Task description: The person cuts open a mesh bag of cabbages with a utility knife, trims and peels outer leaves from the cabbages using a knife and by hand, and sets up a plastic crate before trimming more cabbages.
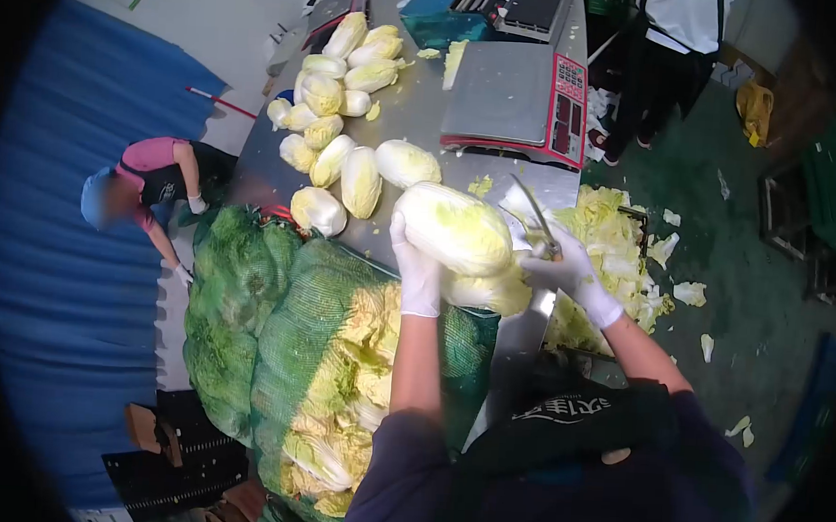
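Observation:
A large pale napa cabbage [457, 230] lies across my gloved left hand [418, 269], whose fingers and thumb close round its left side. Beneath it hangs a yellowish outer leaf [487, 291]. In my gloved right hand [576, 274] is a knife [532, 208], its blade pointing up and away from me; the hand is close to the right end of the cabbage. Several trimmed napa cabbages [360, 182] rest on the metal table [412, 105] beyond my left hand.
A red-framed weighing scale [498, 93] sits at the table's far right. Green mesh sacks of cabbage [290, 349] stand to the left. A crate heaped with cut leaves [604, 233] is at the right, with scraps on the green floor [696, 361]. A co-worker [157, 186] bends at the left; another person [665, 66] stands behind.

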`<state>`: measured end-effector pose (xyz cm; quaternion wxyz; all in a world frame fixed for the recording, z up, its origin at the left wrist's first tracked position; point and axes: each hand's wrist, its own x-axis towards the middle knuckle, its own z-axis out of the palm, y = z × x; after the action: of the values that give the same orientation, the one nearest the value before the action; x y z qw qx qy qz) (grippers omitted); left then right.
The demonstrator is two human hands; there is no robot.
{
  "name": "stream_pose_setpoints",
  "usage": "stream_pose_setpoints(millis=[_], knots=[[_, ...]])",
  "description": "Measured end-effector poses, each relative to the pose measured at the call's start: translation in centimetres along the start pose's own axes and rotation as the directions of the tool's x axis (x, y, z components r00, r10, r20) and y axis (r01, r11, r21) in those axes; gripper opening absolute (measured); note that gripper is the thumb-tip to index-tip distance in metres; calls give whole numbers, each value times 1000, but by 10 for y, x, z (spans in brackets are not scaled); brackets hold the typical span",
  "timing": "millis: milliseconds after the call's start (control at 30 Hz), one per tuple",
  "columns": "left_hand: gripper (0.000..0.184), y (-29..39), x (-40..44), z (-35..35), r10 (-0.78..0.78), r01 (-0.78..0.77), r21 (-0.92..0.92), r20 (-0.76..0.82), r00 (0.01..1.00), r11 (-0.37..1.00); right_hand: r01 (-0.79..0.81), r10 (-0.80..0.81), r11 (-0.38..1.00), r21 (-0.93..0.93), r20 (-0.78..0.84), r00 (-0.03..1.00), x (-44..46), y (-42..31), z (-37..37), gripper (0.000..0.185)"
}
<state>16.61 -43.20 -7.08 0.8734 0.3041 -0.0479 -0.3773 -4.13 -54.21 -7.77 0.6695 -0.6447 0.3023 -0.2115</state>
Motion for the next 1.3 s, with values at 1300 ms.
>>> stream_pose_setpoints(millis=[1300], knots=[[25,14,-177,-37,803,-305,935,38,594,181,-139,189,972,-190,275,943,-80,127,-61,32]])
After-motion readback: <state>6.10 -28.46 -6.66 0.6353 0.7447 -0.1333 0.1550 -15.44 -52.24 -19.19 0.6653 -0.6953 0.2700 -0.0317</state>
